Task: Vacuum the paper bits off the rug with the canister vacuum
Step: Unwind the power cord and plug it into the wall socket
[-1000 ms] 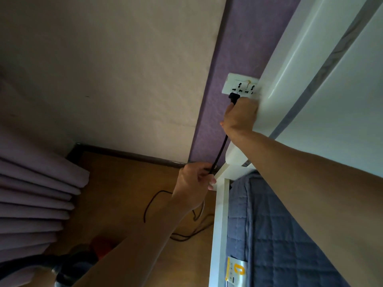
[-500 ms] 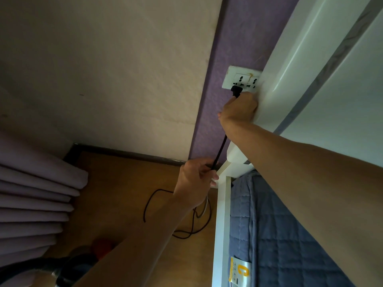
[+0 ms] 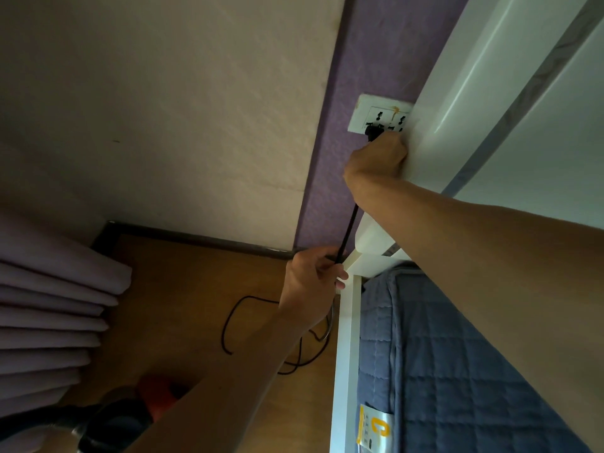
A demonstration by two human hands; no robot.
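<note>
The right hand [image 3: 376, 160] grips the black plug [image 3: 372, 131] at the wall socket [image 3: 369, 112], the left hand [image 3: 310, 282] holds the power cord [image 3: 348, 230] below it with curled fingers, and the canister vacuum [image 3: 121, 420] rests on the wooden floor [image 3: 183, 289] beside the curtain [image 3: 49, 305].

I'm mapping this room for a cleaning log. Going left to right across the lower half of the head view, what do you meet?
Purple curtain folds → canister vacuum → black cord looped on the floor → left hand gripping that cord → white bed rail → blue quilt.
</note>
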